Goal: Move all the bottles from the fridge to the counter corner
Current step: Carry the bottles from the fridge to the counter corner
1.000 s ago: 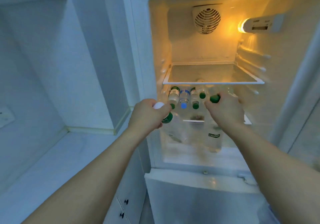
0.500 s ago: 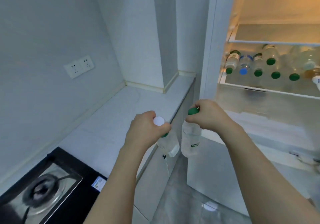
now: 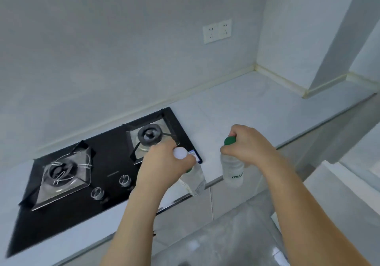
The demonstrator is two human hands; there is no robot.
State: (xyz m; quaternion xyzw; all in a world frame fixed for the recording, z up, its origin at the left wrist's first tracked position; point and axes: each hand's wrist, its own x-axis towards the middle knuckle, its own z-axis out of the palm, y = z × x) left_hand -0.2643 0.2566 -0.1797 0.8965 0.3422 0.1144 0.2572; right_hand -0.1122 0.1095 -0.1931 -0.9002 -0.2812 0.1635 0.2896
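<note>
Fingers of the left hand (image 3: 164, 163) grip two clear plastic bottles (image 3: 195, 180); right hand (image 3: 246, 146) fingers grip a green-capped clear bottle (image 3: 232, 169) above the near edge of the white desk (image 3: 257, 105).

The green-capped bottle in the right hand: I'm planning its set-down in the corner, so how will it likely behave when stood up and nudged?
The green-capped bottle hangs by its neck from the right hand. Tall and narrow, it probably tips easily. It looks like thin clear plastic, so likely light and slightly squeezable. Once on its side, the round body would probably roll on the counter.

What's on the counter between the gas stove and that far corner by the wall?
Head view: nothing. Between the gas stove and the counter corner, the countertop is bare.
</note>
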